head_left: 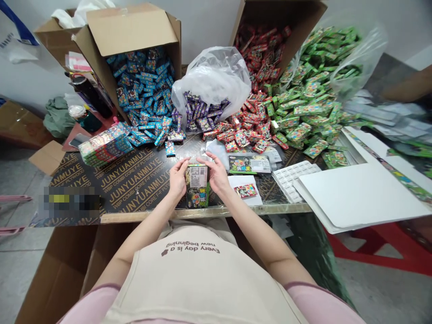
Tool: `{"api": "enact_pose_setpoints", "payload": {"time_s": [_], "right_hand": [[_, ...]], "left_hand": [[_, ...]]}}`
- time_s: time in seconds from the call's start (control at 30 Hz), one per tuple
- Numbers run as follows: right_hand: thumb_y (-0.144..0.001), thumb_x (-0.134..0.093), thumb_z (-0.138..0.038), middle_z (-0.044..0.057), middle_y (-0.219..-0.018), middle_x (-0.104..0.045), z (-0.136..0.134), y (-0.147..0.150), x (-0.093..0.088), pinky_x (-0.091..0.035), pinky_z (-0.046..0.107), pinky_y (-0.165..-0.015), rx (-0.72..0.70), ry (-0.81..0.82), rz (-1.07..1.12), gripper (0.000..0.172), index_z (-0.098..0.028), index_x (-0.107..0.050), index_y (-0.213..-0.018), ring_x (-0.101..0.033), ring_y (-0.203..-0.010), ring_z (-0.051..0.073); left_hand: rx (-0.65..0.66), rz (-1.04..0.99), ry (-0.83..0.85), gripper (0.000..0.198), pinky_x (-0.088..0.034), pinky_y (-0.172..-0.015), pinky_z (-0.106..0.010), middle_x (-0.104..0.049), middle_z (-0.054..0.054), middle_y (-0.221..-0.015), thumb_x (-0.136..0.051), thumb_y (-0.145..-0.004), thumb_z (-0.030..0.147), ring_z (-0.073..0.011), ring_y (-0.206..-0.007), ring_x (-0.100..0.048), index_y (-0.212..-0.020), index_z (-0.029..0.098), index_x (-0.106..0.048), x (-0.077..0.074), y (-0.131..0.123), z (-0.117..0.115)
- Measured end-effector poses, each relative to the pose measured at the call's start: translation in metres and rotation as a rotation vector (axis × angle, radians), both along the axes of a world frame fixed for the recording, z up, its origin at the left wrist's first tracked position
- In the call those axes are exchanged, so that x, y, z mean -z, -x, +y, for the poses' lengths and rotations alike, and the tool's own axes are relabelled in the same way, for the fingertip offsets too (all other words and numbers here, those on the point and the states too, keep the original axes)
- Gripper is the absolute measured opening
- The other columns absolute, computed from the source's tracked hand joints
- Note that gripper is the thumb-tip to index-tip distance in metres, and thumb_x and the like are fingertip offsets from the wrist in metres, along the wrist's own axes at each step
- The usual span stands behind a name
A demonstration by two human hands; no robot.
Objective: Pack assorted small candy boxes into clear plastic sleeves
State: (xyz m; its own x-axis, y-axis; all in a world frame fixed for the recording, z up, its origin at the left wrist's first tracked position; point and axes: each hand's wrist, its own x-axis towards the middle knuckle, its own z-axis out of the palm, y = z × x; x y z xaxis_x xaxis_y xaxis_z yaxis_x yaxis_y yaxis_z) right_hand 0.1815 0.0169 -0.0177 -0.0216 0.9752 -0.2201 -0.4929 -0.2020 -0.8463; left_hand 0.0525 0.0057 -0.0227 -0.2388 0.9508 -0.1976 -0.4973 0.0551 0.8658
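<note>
Dark plywood table (135, 191) is observed across the middle of the frame, printed with tan lettering and edged at the front by a pale strip; a pale wall (205, 27) is seen behind, grey tiled floor (20, 270) at lower left. At centre, a small upright-printed box (197, 191), black and green with a pale label panel, is held just above the front edge. Its upper left side is pinched between thumb and fingers of the left hand (178, 180); the right hand (218, 176) is placed at its upper right, though whether it is closed on the box cannot be told. Glossy small packs are heaped along the back: blue packs (145, 90) spilling from a brown cardboard carton (131, 29) at upper left, purple packs (202, 112) under crinkled clear plastic (216, 72), then red packs (251, 123) and green packs (313, 99). Smooth white sheets (364, 193) are stacked at right.
</note>
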Motion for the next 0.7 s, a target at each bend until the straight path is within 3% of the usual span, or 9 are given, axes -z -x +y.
{"api": "enact_pose_setpoints", "payload": {"time_s": [0.17,0.27,0.37,0.53,0.6,0.7], "right_hand": [[-0.072,-0.073,-0.041,0.003,-0.092,-0.075,-0.006,-0.015,0.009,-0.052,0.043,-0.092,0.045,-0.269,-0.302,0.022,-0.023,-0.068,-0.082,-0.069,-0.093,0.023],[-0.075,-0.071,-0.041,0.002,-0.094,-0.075,-0.009,-0.025,0.01,-0.05,0.042,-0.095,0.025,-0.404,-0.453,0.017,-0.025,-0.074,-0.08,-0.068,-0.096,0.023],[-0.073,-0.073,-0.04,0.002,-0.086,-0.076,-0.005,-0.031,0.005,-0.053,0.039,-0.085,-0.015,-0.373,-0.502,0.018,-0.023,-0.076,-0.079,-0.069,-0.084,0.022],[-0.06,-0.082,-0.039,0.002,-0.069,-0.073,0.013,-0.035,-0.007,-0.052,0.03,-0.066,-0.182,-0.243,-0.454,0.026,-0.018,-0.074,-0.072,-0.065,-0.063,0.016],[-0.059,-0.082,-0.039,0.002,-0.066,-0.071,0.017,-0.037,-0.011,-0.051,0.029,-0.063,-0.212,-0.24,-0.467,0.026,-0.017,-0.073,-0.068,-0.062,-0.059,0.014],[-0.062,-0.08,-0.04,0.002,-0.065,-0.071,0.016,-0.041,-0.014,-0.05,0.029,-0.062,-0.223,-0.282,-0.516,0.024,-0.017,-0.073,-0.067,-0.062,-0.058,0.014]], "left_hand": [[0.162,0.434,-0.179,0.019,-0.049,-0.073,-0.029,-0.071,-0.004,-0.073,-0.082,-0.057,0.032,-0.016,-0.071,-0.064,-0.069,0.019,-0.076,-0.014,0.025,0.003],[0.276,0.67,-0.278,0.018,-0.049,-0.07,-0.03,-0.072,-0.006,-0.071,-0.083,-0.057,0.033,-0.0178,-0.069,-0.064,-0.065,0.019,-0.076,-0.028,0.038,0.007],[0.379,0.734,-0.205,0.025,-0.048,-0.063,-0.028,-0.071,-0.006,-0.066,-0.085,-0.055,0.036,-0.0164,-0.062,-0.062,-0.065,0.016,-0.075,-0.037,0.041,0.015],[0.545,0.623,-0.054,0.031,-0.048,-0.062,-0.028,-0.069,-0.005,-0.064,-0.085,-0.053,0.036,-0.0139,-0.057,-0.059,-0.07,0.012,-0.074,-0.039,0.036,0.032],[0.544,0.709,-0.108,0.022,-0.047,-0.061,-0.027,-0.067,-0.004,-0.062,-0.081,-0.057,0.031,-0.0136,-0.057,-0.058,-0.066,0.012,-0.073,-0.039,0.034,0.034],[0.509,0.967,-0.327,0.011,-0.045,-0.06,-0.026,-0.066,-0.004,-0.065,-0.071,-0.068,0.024,-0.015,-0.063,-0.059,-0.064,0.014,-0.071,-0.041,0.033,0.028]]}}
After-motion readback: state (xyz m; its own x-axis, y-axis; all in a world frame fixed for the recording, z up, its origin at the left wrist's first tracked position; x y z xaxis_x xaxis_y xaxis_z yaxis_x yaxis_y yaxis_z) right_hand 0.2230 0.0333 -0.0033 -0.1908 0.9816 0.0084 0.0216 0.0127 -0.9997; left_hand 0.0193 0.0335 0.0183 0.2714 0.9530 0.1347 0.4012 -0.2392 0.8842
